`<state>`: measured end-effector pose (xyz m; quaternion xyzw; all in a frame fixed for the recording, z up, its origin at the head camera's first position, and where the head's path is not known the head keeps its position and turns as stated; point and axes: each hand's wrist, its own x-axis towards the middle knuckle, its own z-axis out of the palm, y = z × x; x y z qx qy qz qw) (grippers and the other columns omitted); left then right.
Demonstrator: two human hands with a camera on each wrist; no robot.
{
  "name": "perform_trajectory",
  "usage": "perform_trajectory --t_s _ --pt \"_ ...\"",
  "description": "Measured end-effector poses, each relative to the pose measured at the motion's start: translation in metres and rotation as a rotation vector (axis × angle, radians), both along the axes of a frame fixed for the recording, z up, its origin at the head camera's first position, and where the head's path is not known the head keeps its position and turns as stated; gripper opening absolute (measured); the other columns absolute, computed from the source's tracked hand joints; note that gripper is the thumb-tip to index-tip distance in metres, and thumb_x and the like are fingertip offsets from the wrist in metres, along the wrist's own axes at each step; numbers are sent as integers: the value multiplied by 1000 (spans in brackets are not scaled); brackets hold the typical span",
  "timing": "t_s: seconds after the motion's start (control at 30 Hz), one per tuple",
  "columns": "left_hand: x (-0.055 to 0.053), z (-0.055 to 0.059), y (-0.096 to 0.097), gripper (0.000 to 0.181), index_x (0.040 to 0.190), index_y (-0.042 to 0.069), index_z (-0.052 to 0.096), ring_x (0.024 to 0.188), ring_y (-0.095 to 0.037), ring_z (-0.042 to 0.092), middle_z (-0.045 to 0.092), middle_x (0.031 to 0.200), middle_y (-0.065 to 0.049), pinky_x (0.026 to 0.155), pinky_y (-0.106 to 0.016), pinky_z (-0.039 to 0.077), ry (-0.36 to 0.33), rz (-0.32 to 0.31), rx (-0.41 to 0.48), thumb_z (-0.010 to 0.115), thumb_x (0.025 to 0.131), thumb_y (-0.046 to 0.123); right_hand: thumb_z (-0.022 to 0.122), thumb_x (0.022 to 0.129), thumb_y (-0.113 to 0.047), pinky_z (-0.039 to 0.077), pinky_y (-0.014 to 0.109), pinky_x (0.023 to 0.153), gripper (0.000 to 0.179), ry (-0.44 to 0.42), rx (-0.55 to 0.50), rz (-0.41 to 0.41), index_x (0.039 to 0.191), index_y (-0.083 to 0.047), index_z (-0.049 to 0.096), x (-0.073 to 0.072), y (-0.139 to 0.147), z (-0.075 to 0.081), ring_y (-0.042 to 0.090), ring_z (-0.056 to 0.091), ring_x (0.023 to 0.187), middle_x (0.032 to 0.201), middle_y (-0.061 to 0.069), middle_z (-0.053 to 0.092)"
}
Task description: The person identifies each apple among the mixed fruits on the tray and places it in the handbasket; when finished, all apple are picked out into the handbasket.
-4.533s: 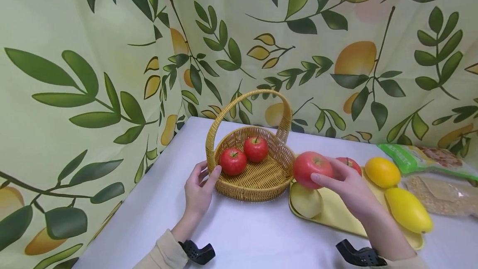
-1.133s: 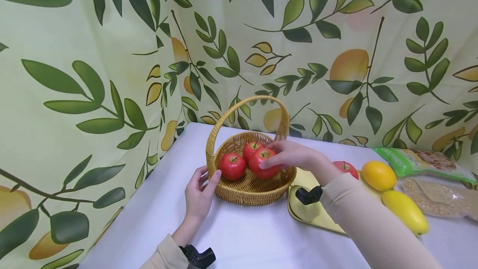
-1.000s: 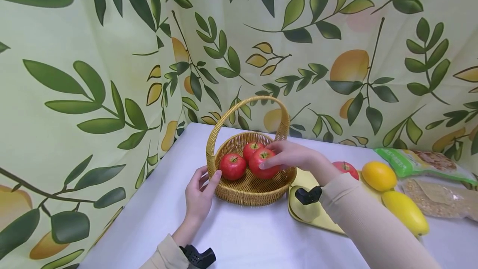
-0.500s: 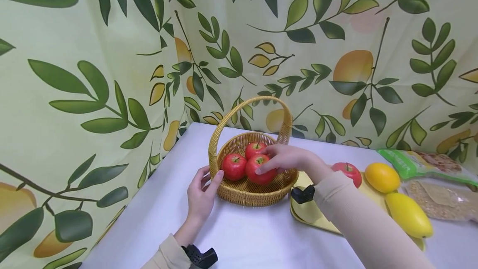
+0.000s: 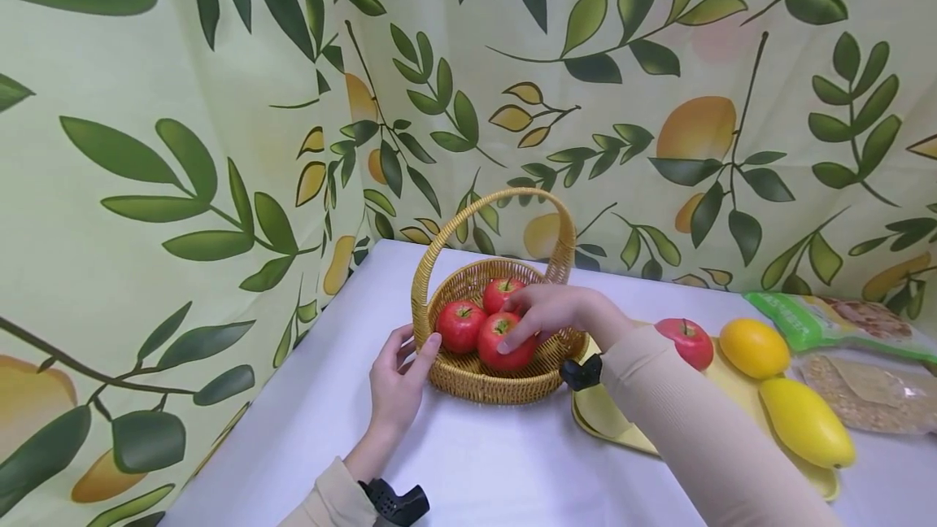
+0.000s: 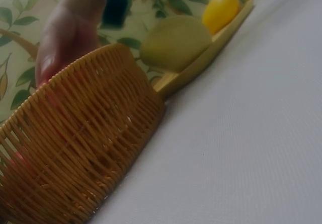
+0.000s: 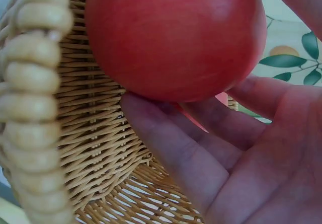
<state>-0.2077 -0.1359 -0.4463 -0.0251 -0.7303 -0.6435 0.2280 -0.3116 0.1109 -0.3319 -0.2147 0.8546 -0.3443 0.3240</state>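
Note:
A round wicker basket [image 5: 486, 389] with a tall arched handle stands on the white table. My left hand [image 5: 395, 389] grips its left side by the foot of the handle, thumb at the rim. Inside the basket, my right hand [image 5: 552, 311] holds a red apple [image 5: 503, 354] with thumb and fingers around it. In the right wrist view, fingers lie against the underside of this apple [image 7: 176, 38], with wickerwork behind. Two more red apples, one at the left [image 5: 459, 328] and one at the back [image 5: 501, 293], sit in the basket close by it.
Right of the basket lies a yellow tray [image 5: 732, 381] bearing a red apple [image 5: 691, 344], an orange fruit [image 5: 754, 348], a yellow mango [image 5: 808, 423] and a pale green-yellow fruit [image 6: 176, 43]. Two packets, one green [image 5: 842, 320] and one clear [image 5: 871, 393], lie farther right. A leaf-patterned cloth hangs behind.
My right hand has carried the apple from above the tray leftward into the basket, then lowered it slightly toward the front left. My left hand has stayed at the basket's side.

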Motion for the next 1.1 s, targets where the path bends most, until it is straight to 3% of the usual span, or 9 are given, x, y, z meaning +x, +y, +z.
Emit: perform_trajectory --t_s 0.37,0.6,1.1 --pt "-1 -2 0 34 123 14 68 116 -24 65 68 126 0 97 -50 52 -4 3 -3 72 96 33 89 77 -39 49 47 98 61 41 139 111 129 -20 64 -4 -5 0 26 48 123 127 2 58" --pt "-1 -2 0 34 123 12 68 115 -25 65 68 124 -2 96 -50 52 7 4 -5 72 97 33 89 76 -41 44 50 104 65 58 182 137 131 -17 62 -3 -11 -1 27 46 125 128 2 57" --pt "0 0 1 34 123 14 68 115 -23 65 68 124 1 96 -49 52 -7 6 -2 72 96 34 85 79 -29 47 47 101 57 47 141 135 130 -16 63 1 -10 -4 23 51 120 125 0 60"
